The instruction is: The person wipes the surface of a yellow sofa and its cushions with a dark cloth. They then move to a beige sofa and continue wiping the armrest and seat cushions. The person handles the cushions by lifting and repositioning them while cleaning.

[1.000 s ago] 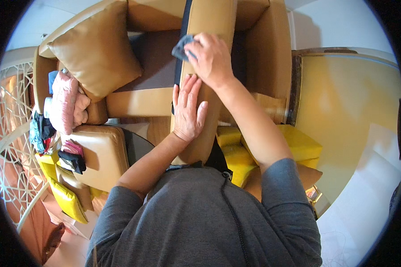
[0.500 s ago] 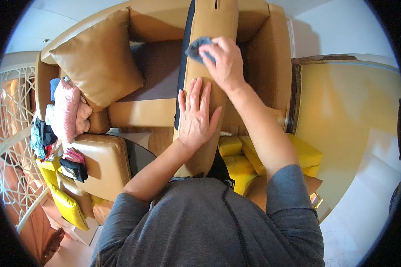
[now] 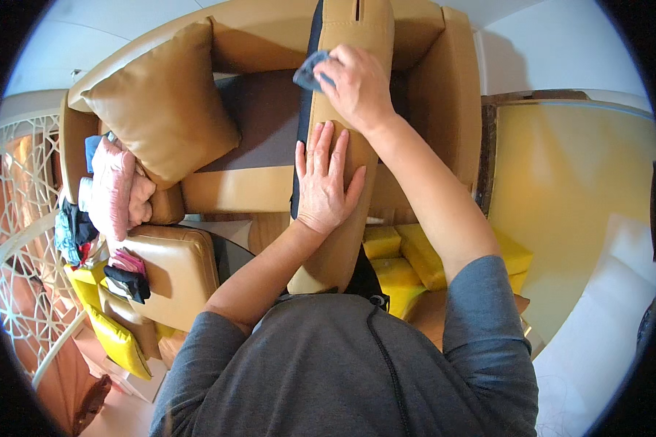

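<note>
A long tan sofa cushion [image 3: 350,164] stands on its narrow side in front of me, its near end against my body. One long edge carries a dark fabric strip. My left hand [image 3: 327,178] lies flat on the tan surface with its fingers stretched out. Farther along, my right hand [image 3: 358,84] pinches a grey-blue cloth [image 3: 310,71] against the cushion, over its left edge by the dark strip. The cloth is bunched, and part of it is hidden behind the fingers.
Behind the cushion is a tan sofa [image 3: 233,191] with a dark seat base and a large tan pillow [image 3: 164,102]. Folded clothes [image 3: 116,189] lie at its left end. A tan ottoman [image 3: 171,269] stands nearer, and yellow cushions [image 3: 393,262] are on the right.
My right hand has moved a little left with the cloth, from the middle of the cushion's face to its left edge. My left hand stays in its place on the cushion.
</note>
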Motion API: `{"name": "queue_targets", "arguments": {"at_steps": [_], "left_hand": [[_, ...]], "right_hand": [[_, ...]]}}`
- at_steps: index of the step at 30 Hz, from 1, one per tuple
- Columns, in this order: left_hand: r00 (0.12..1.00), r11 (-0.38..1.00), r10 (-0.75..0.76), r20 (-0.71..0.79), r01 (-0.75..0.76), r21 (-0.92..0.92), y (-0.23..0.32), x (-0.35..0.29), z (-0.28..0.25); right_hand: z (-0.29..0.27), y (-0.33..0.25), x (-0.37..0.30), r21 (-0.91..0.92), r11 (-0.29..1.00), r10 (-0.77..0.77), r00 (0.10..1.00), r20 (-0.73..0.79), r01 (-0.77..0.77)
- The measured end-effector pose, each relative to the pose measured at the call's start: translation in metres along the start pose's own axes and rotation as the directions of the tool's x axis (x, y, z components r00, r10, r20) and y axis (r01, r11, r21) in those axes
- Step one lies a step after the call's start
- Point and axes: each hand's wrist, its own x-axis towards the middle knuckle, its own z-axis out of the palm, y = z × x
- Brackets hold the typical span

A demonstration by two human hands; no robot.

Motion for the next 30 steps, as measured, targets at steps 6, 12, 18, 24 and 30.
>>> {"name": "queue_targets", "arguments": {"at_steps": [6,12,18,24,30], "left_hand": [[1.0,0.999,-0.001,-0.02,0.0,-0.038,-0.004,0.001,-0.003],[0.999,0.999,-0.008,-0.048,0.006,-0.038,-0.011,-0.002,-0.004],[0.998,0.999,0.007,-0.059,-0.009,-0.041,-0.016,0.0,-0.005],[0.997,0.999,0.021,-0.075,-0.023,-0.029,-0.018,0.0,-0.005],[0.991,0.995,0.026,-0.132,-0.039,-0.096,-0.037,-0.002,-0.007]], "right_hand": [[-0.015,0.028,-0.001,0.129,0.982,0.159,0.976,-0.147,-0.14],[0.004,0.017,-0.055,0.261,0.923,0.347,0.906,-0.242,-0.283],[-0.012,-0.005,-0.066,0.32,0.908,0.345,0.916,-0.203,-0.271],[0.001,0.016,-0.032,0.174,0.947,0.308,0.917,-0.252,-0.27],[-0.017,-0.027,-0.07,0.378,0.905,0.254,0.961,-0.108,-0.196]]}}
